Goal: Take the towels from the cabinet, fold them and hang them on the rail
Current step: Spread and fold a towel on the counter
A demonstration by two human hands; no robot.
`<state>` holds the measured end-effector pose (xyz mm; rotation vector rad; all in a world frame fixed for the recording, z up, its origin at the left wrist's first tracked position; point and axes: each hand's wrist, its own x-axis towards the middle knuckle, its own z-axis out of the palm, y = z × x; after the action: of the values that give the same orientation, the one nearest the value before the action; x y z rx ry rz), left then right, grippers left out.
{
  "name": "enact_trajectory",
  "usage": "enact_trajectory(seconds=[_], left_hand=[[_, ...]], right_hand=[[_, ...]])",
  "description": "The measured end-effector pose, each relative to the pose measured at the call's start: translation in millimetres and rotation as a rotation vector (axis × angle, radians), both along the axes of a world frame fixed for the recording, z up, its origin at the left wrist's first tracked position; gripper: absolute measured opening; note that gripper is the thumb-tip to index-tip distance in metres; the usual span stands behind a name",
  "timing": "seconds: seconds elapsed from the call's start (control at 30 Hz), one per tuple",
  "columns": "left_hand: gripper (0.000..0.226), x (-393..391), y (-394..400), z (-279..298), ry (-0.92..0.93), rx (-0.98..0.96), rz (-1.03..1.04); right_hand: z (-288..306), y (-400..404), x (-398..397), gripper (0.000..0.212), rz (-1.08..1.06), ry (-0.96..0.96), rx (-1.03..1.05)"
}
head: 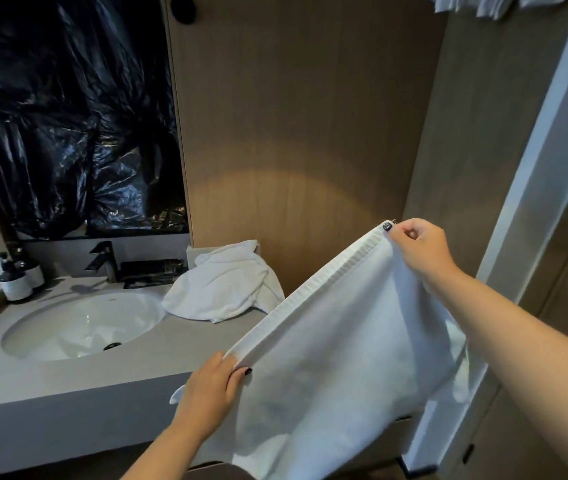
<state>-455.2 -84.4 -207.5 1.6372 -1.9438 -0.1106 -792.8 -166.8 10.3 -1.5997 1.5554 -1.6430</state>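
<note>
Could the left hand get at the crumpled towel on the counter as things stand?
Probably not right away. The left hand pinches one corner of the spread towel, so its grip is taken. The crumpled towel lies uncovered beside the sink, with nothing between; the hand must let go first.

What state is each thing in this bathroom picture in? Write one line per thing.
Held towel: stretched out, hanging, unfolded.
Left hand: pinches one top corner.
Right hand: pinches the other corner.
Second towel: crumpled on the counter.
Tap: no water seen.
Sink: holds no water.
</note>
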Motion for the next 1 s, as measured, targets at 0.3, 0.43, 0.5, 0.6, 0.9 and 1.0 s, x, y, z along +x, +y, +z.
enact_trajectory(seconds=[0.3, 0.43, 0.5, 0.6, 0.9, 1.0], left_hand=[[0.026, 10.4, 7.0, -10.2, -0.024, 0.068, 0.054], [0.024, 10.9, 8.7, 14.8, 0.050, 0.048, 0.139], [0.029, 18.0, 9.5, 29.5, -0.046, 0.063, 0.142], [0.082, 34.5, 10.0, 52.6, -0.208, 0.039, 0.089], [0.074, 86.3, 12.1, 74.3, -0.327, 0.010, -0.097], [0.063, 98.6, 15.7, 81.2, -0.240, -0.040, -0.028]], right_hand=[[-13.3, -24.5, -44.7, 0.029, -0.119, -0.097, 0.055], [-36.9, -31.7, -61.4, 0.037, -0.158, -0.152, 0.109], [-51.4, -35.3, -68.7, 0.033, -0.161, -0.178, 0.138], [-67.9, -38.4, -75.6, 0.036, -0.170, -0.197, 0.169], [-113.0, -52.0, -60.9, 0.026, -0.130, -0.227, 0.273], [-127.5, -56.0, -48.5, 0.032, -0.111, -0.238, 0.315]])
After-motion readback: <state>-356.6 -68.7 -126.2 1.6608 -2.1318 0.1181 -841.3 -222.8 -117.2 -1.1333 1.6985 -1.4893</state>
